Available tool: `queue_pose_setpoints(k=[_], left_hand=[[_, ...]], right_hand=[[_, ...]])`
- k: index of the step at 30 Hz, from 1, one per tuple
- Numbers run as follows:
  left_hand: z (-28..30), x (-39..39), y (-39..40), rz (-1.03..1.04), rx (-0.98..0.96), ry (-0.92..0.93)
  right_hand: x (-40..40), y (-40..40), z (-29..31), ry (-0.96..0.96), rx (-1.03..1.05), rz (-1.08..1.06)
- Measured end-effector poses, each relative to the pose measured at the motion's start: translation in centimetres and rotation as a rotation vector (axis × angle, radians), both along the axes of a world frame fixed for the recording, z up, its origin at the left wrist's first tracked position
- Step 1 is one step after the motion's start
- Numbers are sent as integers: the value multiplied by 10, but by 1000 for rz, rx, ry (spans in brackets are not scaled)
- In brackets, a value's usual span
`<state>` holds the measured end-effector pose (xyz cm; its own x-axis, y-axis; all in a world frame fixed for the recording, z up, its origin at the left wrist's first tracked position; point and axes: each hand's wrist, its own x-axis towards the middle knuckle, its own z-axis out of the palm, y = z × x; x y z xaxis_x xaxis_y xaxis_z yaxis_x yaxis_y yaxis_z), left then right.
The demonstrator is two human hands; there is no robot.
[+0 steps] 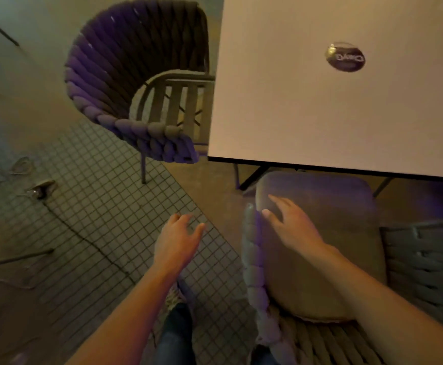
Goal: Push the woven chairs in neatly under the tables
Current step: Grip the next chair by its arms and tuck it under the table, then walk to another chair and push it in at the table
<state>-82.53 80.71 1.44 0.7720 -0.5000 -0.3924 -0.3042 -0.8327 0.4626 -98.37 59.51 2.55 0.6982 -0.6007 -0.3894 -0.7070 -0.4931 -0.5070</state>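
Observation:
A woven chair [253, 262] with a thick braided rim and a grey seat cushion [320, 222] stands right below me, its front at the near edge of the pale square table [307, 106]. My right hand [291, 225] hovers over the cushion's left side, fingers spread, holding nothing. My left hand [178, 238] hangs open over the floor to the left of that chair. A second woven chair [115, 75], lit purple, stands at the table's left side with its slatted seat partly under the tabletop.
A dark oval sticker [345, 57] lies on the tabletop. The floor has a band of small square tiles [83, 206]. A black cable [91, 243] and a plug run across it at left. My leg and shoe [175, 306] are below.

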Motion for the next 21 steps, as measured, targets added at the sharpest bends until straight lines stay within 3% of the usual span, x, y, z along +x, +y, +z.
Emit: queue_pose_setpoints(k=[10,21], left_hand=[[35,197,185,154,-29,102],[67,462,207,282,-48,17]], right_hand=[[225,154,17,32,98,230],[533,171,41,-123,135,398]])
